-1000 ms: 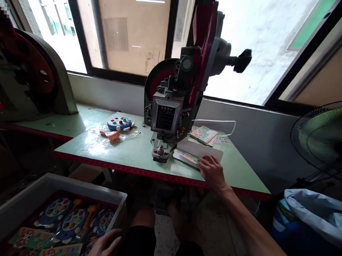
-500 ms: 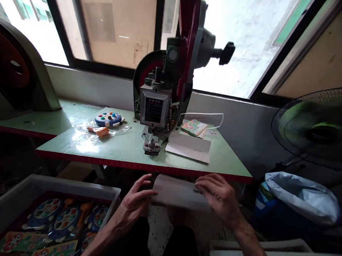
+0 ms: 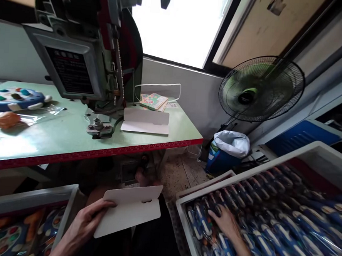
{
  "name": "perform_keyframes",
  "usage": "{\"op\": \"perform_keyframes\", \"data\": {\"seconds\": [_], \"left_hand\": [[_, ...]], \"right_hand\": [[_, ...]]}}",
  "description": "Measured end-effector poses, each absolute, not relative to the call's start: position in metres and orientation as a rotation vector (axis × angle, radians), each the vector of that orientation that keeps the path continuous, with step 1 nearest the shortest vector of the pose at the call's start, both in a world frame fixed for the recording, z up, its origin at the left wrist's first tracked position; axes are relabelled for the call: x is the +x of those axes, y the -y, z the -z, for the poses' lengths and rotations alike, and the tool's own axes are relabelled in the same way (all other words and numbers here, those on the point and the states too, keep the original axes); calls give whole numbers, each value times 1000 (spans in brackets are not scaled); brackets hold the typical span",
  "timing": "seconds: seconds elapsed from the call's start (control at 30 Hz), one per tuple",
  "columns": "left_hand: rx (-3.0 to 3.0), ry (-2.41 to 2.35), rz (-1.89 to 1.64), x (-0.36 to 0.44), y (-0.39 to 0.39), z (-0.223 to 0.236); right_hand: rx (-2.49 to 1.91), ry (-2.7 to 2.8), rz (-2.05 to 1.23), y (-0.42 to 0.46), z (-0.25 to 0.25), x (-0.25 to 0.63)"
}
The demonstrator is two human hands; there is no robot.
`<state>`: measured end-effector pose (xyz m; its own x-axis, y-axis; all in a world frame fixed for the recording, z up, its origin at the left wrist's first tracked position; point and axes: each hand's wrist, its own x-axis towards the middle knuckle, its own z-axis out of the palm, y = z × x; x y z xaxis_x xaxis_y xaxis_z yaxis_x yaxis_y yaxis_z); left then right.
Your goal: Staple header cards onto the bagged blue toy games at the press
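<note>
Desk [image 3: 72, 133] stood by window and fan [image 3: 262, 89] | left hand [image 3: 88, 219] pinched folded card [image 3: 129, 210]; right hand [image 3: 225, 220], partly open, touched packaged toys [image 3: 257, 226]

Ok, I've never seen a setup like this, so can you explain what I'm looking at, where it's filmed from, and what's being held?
There's no robot here: these are a person's bare hands, seen by a camera worn on their head, looking forward and down.

The left hand holds a creased pale card. The right hand reaches in among bagged blue-and-white toys in a crate; I can't tell whether it grips one.

On the green table stands a heavy machine. Right of it lie another creased card and small printed cards; left are a blue toy and an orange piece.
</note>
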<state>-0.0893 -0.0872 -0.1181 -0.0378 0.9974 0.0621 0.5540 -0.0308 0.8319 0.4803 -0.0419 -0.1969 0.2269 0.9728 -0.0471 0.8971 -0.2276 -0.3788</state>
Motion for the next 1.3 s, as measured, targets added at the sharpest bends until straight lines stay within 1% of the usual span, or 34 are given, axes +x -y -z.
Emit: {"op": "perform_keyframes", "data": {"seconds": [0.07,0.1,0.17,0.27,0.43,0.57,0.63,0.7,0.77,0.83,0.9,1.0,1.07,1.17,1.23,1.3], "left_hand": [[1650,-1646,-927,-84,88,117],[1654,-1643,-911,-80,89,115],[1655,-1639,-881,-71,89,112],[1643,-1643,-864,-61,89,112],[1660,-1625,-864,-56,89,118],[1680,-1647,-908,-54,87,123],[1704,-1655,-930,-45,85,124],[1731,-1660,-920,-29,84,123],[1769,-1640,-843,-6,85,120],[1842,-1543,-734,20,88,117],[1945,-1354,-684,44,91,114],[2012,-1223,-757,65,92,111],[1926,-1301,-859,65,88,107],[1717,-1398,-1037,50,80,100],[1597,-1446,-1131,35,77,97],[1483,-1515,-1168,20,78,95]], "right_hand": [[-2241,1787,-660,60,219,467],[-2221,1833,-698,68,226,454],[-2212,1938,-545,80,234,427],[-2288,1960,-296,87,232,404],[-2345,1852,-311,79,216,422],[-2299,1765,-381,69,185,441],[-2175,1627,-559,67,155,439],[-1961,1418,-824,66,119,428],[-1775,1203,-1016,68,84,407],[-1622,996,-1131,69,57,378],[-1475,811,-1234,70,42,347],[-1302,611,-1372,69,32,299],[-1232,576,-1421,67,28,273],[-1178,754,-1469,58,22,254],[-1210,933,-1332,47,25,255],[-1280,1055,-1100,32,33,259]]}}
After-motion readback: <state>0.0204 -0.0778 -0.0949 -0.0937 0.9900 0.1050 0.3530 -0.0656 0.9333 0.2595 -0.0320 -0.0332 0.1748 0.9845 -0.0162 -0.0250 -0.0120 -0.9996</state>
